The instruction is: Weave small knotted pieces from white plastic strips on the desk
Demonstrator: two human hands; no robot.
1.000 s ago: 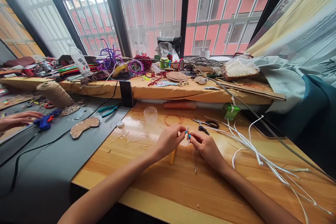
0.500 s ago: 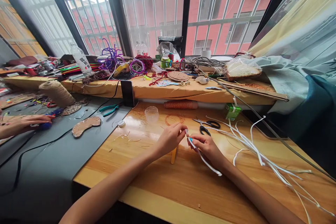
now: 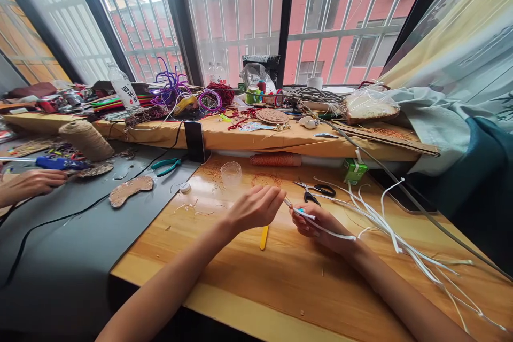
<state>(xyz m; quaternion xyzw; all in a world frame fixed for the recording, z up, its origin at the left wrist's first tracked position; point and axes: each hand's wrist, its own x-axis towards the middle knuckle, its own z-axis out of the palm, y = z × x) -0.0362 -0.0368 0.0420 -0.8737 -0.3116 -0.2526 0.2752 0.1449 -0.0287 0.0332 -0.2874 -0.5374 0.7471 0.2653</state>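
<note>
My right hand (image 3: pixel 316 224) is closed around a piece of white cord (image 3: pixel 336 234), whose two loose ends stick out to the right. A small turquoise patch shows at its thumb tip. Close beside it, my left hand (image 3: pixel 258 206) pinches a thin strand (image 3: pixel 287 201) running to the cord; it looks like wire, partly hidden by the fingers. Brownish wrapping shows at the join. Under the hands lies a yellow stick (image 3: pixel 264 238). Just behind them are black-handled scissors (image 3: pixel 311 197) and a coil of copper-coloured wire (image 3: pixel 266 178).
More white cords (image 3: pixel 395 235) spread over the table's right side, near a green carton (image 3: pixel 355 171). A clear cup (image 3: pixel 231 174) and a spool of orange thread (image 3: pixel 276 160) stand behind. At left, a co-worker's hand (image 3: pixel 38 186) is by a blue-handled tool (image 3: pixel 60 163).
My right hand has turned and the cord's ends now point further right. My left hand has pulled slightly away, baring the thin strand. The co-worker's hand moved left and the blue-handled tool shows.
</note>
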